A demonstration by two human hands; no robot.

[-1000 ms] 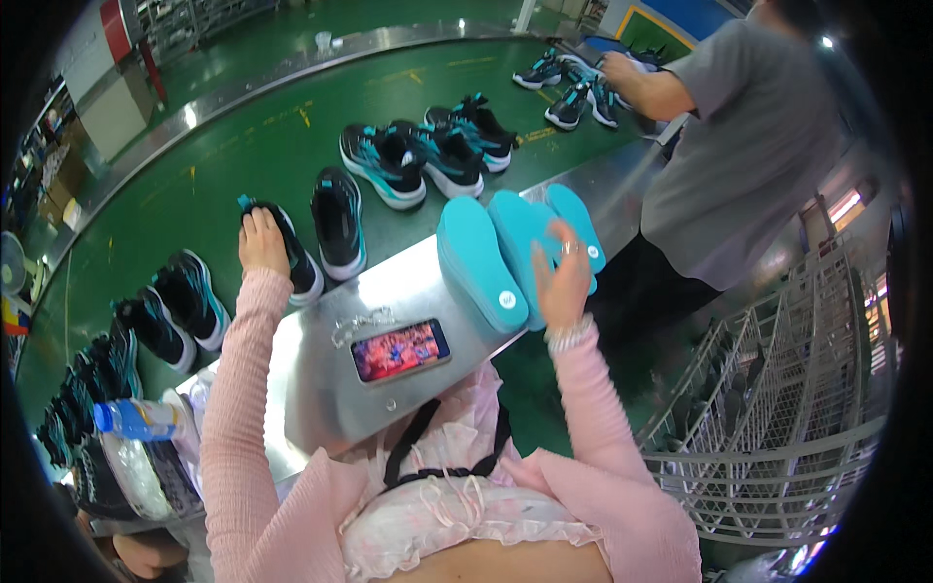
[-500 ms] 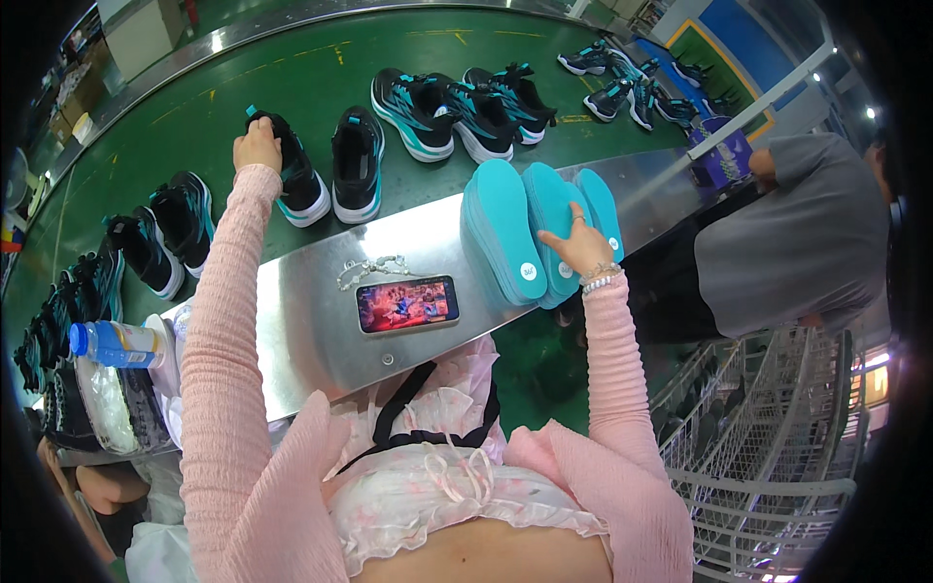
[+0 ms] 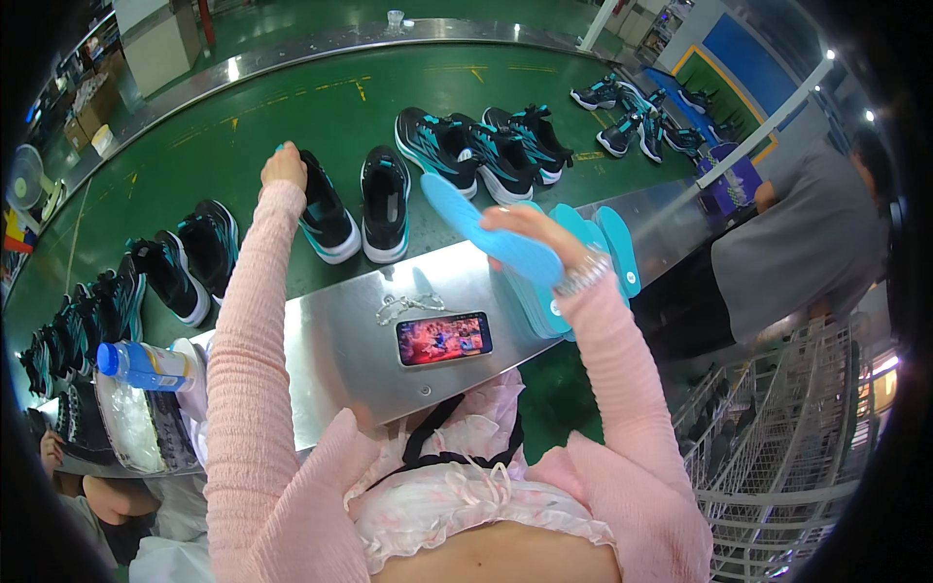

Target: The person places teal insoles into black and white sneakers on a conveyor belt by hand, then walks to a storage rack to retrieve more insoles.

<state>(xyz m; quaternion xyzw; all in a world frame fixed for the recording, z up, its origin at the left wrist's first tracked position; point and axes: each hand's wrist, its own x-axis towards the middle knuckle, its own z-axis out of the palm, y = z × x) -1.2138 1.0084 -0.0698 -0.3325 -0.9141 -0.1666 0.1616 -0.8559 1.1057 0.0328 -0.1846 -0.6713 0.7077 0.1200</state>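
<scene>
My left hand (image 3: 284,169) is closed at the far, laced end of a black sneaker (image 3: 332,222) with a white sole. Its fingertips curl over the shoe's upper and are partly hidden. Right of that shoe stands a matching sneaker (image 3: 386,206), its opening facing up. A light blue insole (image 3: 470,220) is gripped in my right hand (image 3: 537,233), tilted in the air with one end toward the sneakers. Below and beside this hand lie stacks of teal insoles (image 3: 616,251) on the metal ledge (image 3: 335,364), partly covered by the hand.
A phone (image 3: 445,338) and a beaded strap (image 3: 408,308) lie on the ledge. More sneakers stand on the green belt (image 3: 282,107) to left and right. A blue-capped bottle (image 3: 146,365) is at left. A person in grey (image 3: 792,243) and wire racks (image 3: 777,418) are at right.
My right hand has lifted an insole off the stacks, turned it over and carried it left toward the sneakers. My left hand stays at the shoe. The whole view has shifted slightly.
</scene>
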